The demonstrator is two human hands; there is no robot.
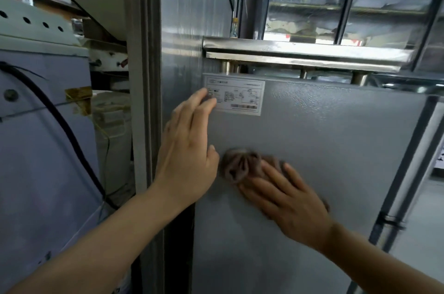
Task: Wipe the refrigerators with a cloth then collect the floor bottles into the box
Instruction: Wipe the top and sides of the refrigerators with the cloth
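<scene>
A grey refrigerator side panel (324,149) fills the middle and right of the head view. My right hand (286,200) presses a crumpled grey-brown cloth (240,163) flat against the panel with straight fingers; hand and cloth are blurred. My left hand (187,147) lies flat on the panel's left edge, its fingertips on the corner of a white rating label (236,96). No floor bottles or box are in view.
A steel shelf ledge (305,53) juts out above the panel, with glass and dark frames behind it. A grey vertical post (141,101) stands left of the panel. A pale blue machine (43,137) with a black cable (72,139) sits at far left.
</scene>
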